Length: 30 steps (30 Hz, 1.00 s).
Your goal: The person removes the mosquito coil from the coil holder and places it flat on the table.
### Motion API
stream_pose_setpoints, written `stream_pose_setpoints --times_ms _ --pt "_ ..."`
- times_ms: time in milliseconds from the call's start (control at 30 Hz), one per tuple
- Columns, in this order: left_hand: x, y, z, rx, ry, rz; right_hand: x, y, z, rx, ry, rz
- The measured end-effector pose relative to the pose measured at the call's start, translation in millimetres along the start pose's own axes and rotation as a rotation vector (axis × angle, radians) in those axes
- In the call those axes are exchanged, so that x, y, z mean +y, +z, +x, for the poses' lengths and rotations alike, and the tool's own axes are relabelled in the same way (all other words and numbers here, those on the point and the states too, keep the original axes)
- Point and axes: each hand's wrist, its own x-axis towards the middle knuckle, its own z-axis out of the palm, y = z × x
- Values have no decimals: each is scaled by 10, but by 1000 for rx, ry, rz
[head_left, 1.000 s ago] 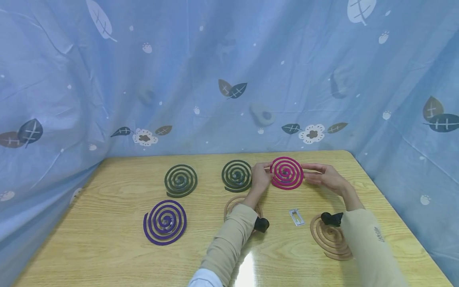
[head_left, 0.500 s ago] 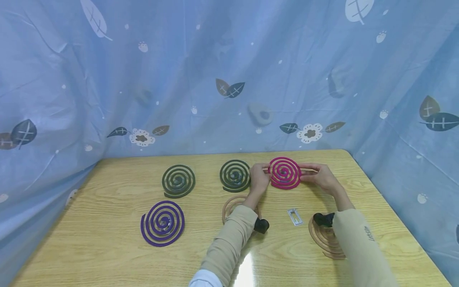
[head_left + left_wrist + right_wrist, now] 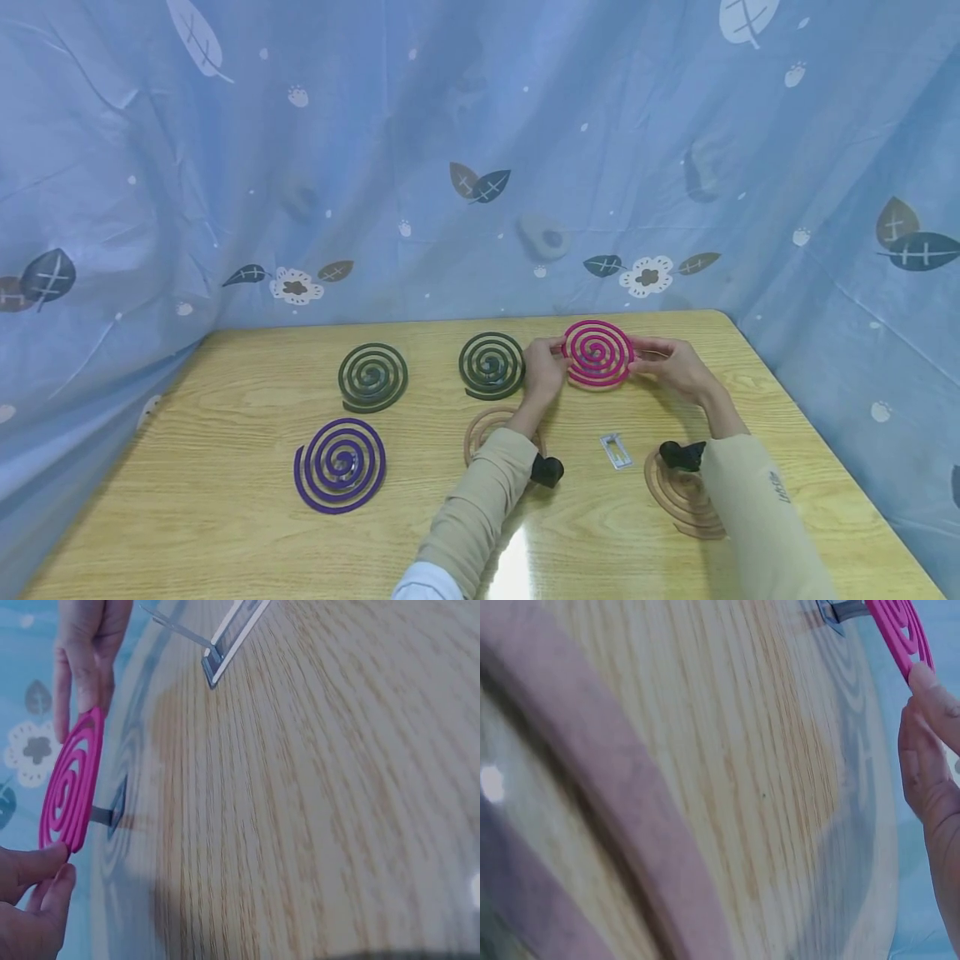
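A pink mosquito coil (image 3: 597,353) stands at the table's back right, raised on a small metal stand (image 3: 114,811). My left hand (image 3: 545,369) pinches its left edge between thumb and fingers, as the left wrist view shows. On the opposite side my right hand (image 3: 677,367) holds the right edge, thumb on the near face and fingers behind. In the left wrist view the metal prong reaches toward the coil's middle from its base. Close beside my left hand is a dark green mosquito coil (image 3: 491,367).
Another dark green coil (image 3: 372,377) and a purple coil (image 3: 341,466) stand on the left. Two tan coils, one under my left forearm (image 3: 480,433) and one under my right (image 3: 678,500), are partly hidden. A bare metal stand (image 3: 617,451) lies between the forearms on the wooden table (image 3: 225,517).
Both hands have stayed at the pink coil's edges. The coil has shifted slightly up and tilted in the last half second. The right arm moved a little left, then slightly right.
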Motion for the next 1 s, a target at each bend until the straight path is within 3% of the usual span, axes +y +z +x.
stream_pose_setpoints --times_ms 233,533,767,1000 --pt "11 -21 8 -6 -30 -14 -29 -10 20 -37 16 63" --pt "-10 -36 0 -14 -44 -150 10 -23 29 -86 11 155" --pt "-34 -77 -6 -103 -5 -237 6 -103 -4 -128 34 158" --pt "-57 -139 33 -215 12 -219 1 -187 -14 -179 62 254"
